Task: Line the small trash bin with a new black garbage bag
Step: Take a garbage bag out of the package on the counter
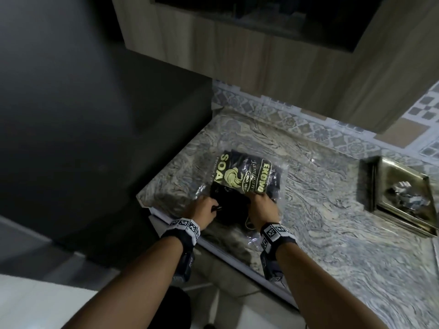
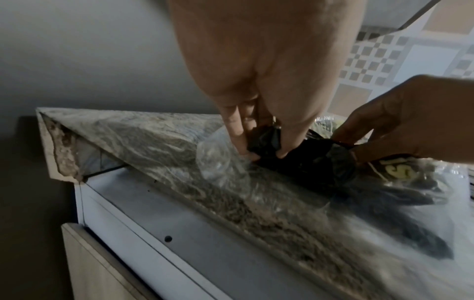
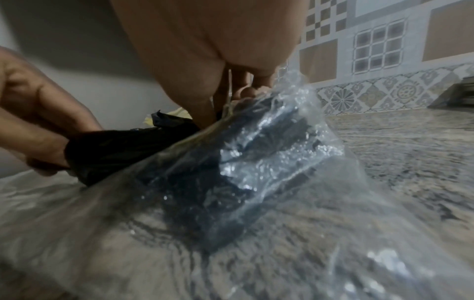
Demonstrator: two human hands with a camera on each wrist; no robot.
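Both hands [image 1: 202, 206] [image 1: 262, 207] pinch black garbage bags [image 2: 302, 160] at countertop's [image 1: 332, 210] near edge.

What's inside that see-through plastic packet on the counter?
The clear packet holds folded black garbage bags. The left hand pinches one at the open end; the right hand grips the packet. How many bags cannot be seen: they overlap.

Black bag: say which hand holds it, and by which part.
The left hand pinches the black bag by its bunched end sticking out of the clear pack. The right hand grips the pack's open edge.
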